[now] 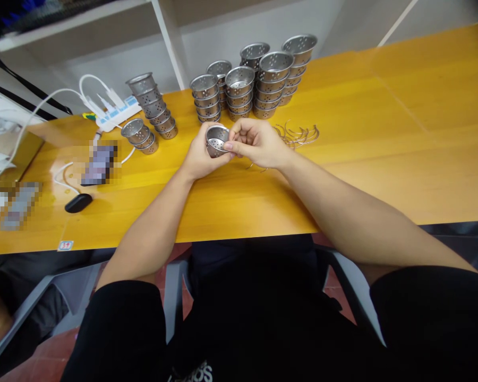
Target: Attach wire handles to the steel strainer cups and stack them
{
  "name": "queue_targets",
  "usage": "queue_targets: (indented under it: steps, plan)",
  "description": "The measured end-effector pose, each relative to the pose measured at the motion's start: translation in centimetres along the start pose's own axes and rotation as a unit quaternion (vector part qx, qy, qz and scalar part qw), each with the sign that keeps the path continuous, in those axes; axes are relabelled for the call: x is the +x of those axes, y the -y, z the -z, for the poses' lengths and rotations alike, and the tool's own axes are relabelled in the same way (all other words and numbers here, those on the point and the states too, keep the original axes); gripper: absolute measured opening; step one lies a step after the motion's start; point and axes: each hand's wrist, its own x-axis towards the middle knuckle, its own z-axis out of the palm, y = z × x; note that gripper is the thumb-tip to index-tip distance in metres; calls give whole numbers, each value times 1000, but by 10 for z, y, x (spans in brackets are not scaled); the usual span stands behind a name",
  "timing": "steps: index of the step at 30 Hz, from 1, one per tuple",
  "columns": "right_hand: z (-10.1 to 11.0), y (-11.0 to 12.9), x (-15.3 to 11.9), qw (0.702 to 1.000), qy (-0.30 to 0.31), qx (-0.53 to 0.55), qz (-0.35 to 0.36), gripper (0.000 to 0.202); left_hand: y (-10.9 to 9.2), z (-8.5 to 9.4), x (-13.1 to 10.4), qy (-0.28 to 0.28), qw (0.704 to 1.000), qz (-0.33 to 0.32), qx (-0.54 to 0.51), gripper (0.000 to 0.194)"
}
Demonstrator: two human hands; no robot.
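My left hand [202,155] is wrapped round a small perforated metal cup [217,140], its open top tilted towards me. At the cup's right rim my right hand [255,142] has its thumb and fingers pinched together; whatever they hold is too small to make out. Just behind and to the right of my right hand, a loose pile of thin curved wires [302,137] lies on the yellow table [239,212]. Stacks of similar cups [239,87] stand behind both hands.
Two more cup stacks [155,106] stand at the left, near a white power strip [119,114] with cables. A phone [99,165] and a black oval object [78,202] lie at the left. Shelving [169,45] rises behind the table. Part of another person shows at lower left.
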Motion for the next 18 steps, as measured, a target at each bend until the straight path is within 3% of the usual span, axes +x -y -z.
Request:
queue_targets:
  steps: [6,13,18]
  plan:
    - [3,-5,-1,1000,9,-12,8,84,16,0,0,4,999,-39,-2,108]
    - [6,-13,-8,980,-67,-184,34,75,16,7,6,-55,996,-18,68,107]
    - [7,-6,-13,953,-62,-286,74,53,21,9,7,-72,995,-1,71,104]
